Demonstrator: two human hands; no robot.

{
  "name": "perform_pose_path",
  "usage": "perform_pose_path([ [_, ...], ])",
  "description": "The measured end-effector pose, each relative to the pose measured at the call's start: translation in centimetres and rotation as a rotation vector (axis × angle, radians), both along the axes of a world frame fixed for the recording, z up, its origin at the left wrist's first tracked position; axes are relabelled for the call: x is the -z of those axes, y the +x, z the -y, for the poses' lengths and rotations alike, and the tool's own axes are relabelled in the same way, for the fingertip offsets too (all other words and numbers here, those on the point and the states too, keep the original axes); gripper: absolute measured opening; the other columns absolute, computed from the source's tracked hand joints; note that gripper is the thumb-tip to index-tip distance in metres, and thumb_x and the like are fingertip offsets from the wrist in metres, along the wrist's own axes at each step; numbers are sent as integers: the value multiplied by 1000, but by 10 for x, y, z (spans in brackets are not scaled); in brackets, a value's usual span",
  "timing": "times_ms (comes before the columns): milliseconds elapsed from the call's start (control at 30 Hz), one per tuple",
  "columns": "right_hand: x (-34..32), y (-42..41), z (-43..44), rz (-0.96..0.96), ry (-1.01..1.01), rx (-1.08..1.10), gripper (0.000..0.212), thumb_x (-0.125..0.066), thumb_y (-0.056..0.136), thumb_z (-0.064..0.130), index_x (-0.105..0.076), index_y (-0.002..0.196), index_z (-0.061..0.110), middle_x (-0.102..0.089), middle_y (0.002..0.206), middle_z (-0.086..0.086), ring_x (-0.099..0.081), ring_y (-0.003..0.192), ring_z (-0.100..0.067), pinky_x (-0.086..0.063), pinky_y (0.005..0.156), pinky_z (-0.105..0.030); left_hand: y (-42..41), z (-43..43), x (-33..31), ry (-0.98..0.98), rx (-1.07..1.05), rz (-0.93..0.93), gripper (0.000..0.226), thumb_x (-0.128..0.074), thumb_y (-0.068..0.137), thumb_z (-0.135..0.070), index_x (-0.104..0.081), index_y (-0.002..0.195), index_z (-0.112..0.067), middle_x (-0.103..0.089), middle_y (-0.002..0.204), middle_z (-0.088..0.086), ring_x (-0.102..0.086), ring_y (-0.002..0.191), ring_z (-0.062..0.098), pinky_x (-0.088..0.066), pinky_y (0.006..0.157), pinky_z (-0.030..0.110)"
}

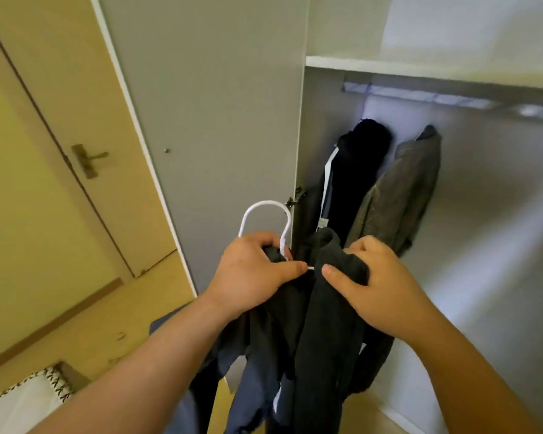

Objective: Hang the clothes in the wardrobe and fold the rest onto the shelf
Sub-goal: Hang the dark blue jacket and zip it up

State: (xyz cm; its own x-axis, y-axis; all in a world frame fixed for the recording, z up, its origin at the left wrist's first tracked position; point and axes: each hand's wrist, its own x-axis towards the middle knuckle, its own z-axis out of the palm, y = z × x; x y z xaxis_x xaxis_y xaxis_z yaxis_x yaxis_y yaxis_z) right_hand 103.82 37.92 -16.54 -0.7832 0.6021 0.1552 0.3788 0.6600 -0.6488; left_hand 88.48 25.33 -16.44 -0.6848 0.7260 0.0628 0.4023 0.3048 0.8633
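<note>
In front of the open wardrobe I hold a dark grey garment [323,333] on a white hanger [265,211]. My left hand [254,274] grips the hanger at the base of its hook together with the cloth. My right hand [376,283] grips a bunch of the grey fabric at the hanger's right side. A blue garment [248,399] hangs down below my left forearm. Inside the wardrobe a black garment [355,180] and a grey-brown jacket [402,189] hang from the metal rail [436,97].
The grey wardrobe door [207,120] stands open to the left of the hanger. A white shelf [389,65] runs above the rail. A yellow room door with a brass handle [88,159] is at the left, and a white patterned cloth [29,399] lies at the bottom left.
</note>
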Motion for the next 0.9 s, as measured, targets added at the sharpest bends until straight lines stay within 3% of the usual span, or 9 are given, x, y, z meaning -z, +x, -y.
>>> perform_pose_path([
  [100, 6, 28, -29, -12, 42, 106, 10, -64, 91, 42, -58, 96, 36, -55, 104, 12, -54, 96, -10, -46, 87, -30, 12, -47, -5, 11, 139, 49, 17, -86, 70, -22, -70, 72, -21, -67, 69, -8, -64, 68, 5, -54, 68, 24],
  [233, 12, 62, -64, -7, 106, 275, 40, -61, 91, 47, -53, 124, 25, -58, 106, 7, -54, 96, -13, -46, 86, -29, 35, -107, -14, 2, 315, 41, 18, -82, 69, -10, -70, 70, -24, -68, 70, -11, -63, 66, 0, -49, 63, 14],
  [333, 11, 87, -88, 44, 151, 346, 36, -56, 91, 53, -56, 110, 23, -61, 92, 6, -57, 85, -13, -49, 77, -30, 54, -150, -18, -7, 436, 40, 19, -78, 67, -4, -70, 71, -21, -68, 69, -8, -61, 61, 0, -48, 59, 15],
  [433, 9, 110, -107, 19, 91, 404, 25, -57, 95, 44, -60, 104, 21, -62, 87, 4, -58, 82, -14, -49, 74, -25, 75, -192, -22, 11, 533, -24, 18, -74, 69, -4, -70, 72, -21, -66, 68, -12, -58, 60, -1, -45, 57, 13],
  [567, 8, 135, -129, -75, 40, 552, 13, -61, 95, 35, -58, 91, 24, -59, 76, 4, -57, 72, -14, -53, 69, -35, 98, -246, -26, 73, 652, -175, 16, -71, 71, -8, -68, 80, -21, -67, 83, -11, -62, 79, 2, -50, 73, 21],
  [633, 8, 148, -143, -82, 51, 635, 13, -61, 95, 36, -58, 92, 24, -58, 76, 4, -56, 71, -14, -51, 66, -33, 111, -272, -24, 93, 708, -233, 22, -71, 71, -8, -64, 84, -25, -63, 97, -6, -59, 93, 9, -48, 83, 24],
  [800, 7, 177, -174, -50, 102, 846, 16, -60, 96, 35, -53, 90, 22, -54, 76, 7, -48, 67, -4, -30, 54, -18, 143, -326, -14, 184, 749, -314, 35, -67, 72, 2, -59, 94, -24, -49, 103, -5, -50, 91, 5, -35, 78, 2],
  [900, 9, 188, -190, -30, 113, 956, 17, -60, 97, 35, -48, 88, 26, -50, 75, 11, -46, 65, -2, -27, 52, -18, 161, -353, -8, 280, 798, -379, 41, -63, 68, 8, -58, 96, -22, -47, 102, -7, -46, 91, 1, -37, 80, 4],
])
